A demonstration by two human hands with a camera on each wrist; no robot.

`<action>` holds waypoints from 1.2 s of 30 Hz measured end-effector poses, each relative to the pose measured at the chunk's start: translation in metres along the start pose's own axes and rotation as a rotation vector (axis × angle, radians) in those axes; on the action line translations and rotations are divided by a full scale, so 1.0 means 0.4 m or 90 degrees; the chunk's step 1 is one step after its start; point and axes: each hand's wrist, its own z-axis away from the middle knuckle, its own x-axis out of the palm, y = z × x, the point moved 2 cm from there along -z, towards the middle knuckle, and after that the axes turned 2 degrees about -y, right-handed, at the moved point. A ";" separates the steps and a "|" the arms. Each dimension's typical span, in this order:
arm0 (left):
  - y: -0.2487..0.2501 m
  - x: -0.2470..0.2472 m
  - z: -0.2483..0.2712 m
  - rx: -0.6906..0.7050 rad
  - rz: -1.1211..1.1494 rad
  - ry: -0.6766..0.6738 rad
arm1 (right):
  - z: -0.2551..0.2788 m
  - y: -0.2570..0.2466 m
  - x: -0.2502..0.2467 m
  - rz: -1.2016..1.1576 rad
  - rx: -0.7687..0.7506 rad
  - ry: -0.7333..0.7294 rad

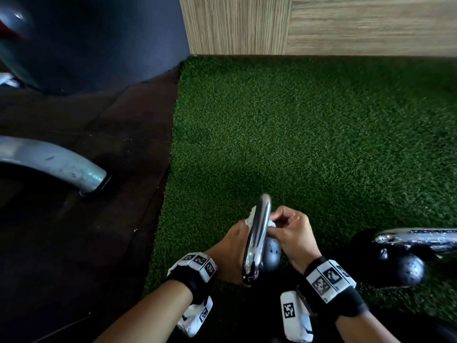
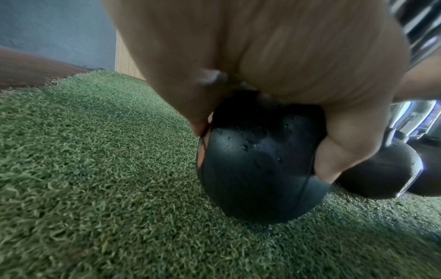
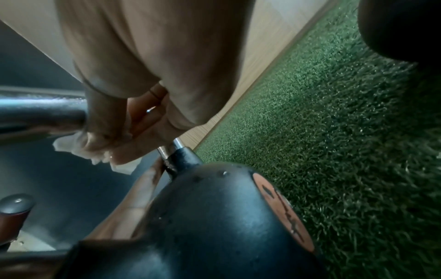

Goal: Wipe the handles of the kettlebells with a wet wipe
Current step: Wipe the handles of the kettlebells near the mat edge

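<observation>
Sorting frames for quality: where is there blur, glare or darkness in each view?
Head view: edges smeared, glare streaks on the chrome handle, left floor dark. Left wrist view: the left hand fills the top as a soft blur; the kettlebell is fairly sharp. Right wrist view: dim, the right hand and wet wipe soft.

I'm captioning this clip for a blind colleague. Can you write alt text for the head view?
Two hands work a white wet wipe around the chrome handle of a black kettlebell on green turf: left hand beside the handle, right hand pinching the wipe. A second kettlebell lies at right.
</observation>
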 end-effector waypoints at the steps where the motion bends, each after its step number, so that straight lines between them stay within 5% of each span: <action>1: 0.002 0.002 0.001 0.002 0.006 -0.002 | 0.002 -0.005 -0.002 0.015 -0.012 0.010; 6: 0.008 -0.003 -0.005 0.081 -0.006 0.087 | -0.019 -0.025 -0.006 0.127 -0.045 0.110; 12: 0.018 -0.014 -0.002 0.100 0.037 0.068 | -0.027 -0.020 0.008 0.153 0.012 0.182; 17: 0.017 0.001 0.005 0.151 0.053 0.108 | -0.035 -0.030 0.014 0.166 0.083 0.185; 26: 0.021 -0.002 -0.005 0.147 -0.162 -0.002 | -0.014 -0.035 0.020 0.246 0.182 0.112; 31: -0.003 -0.089 0.079 -0.011 0.216 -0.106 | -0.010 -0.109 -0.022 0.514 -0.009 0.067; 34: 0.026 -0.134 0.135 -0.060 0.167 -0.070 | -0.017 -0.173 -0.028 0.558 -0.162 -0.055; 36: 0.071 -0.155 0.141 -0.064 0.088 0.017 | -0.032 -0.198 -0.021 0.627 -0.160 -0.180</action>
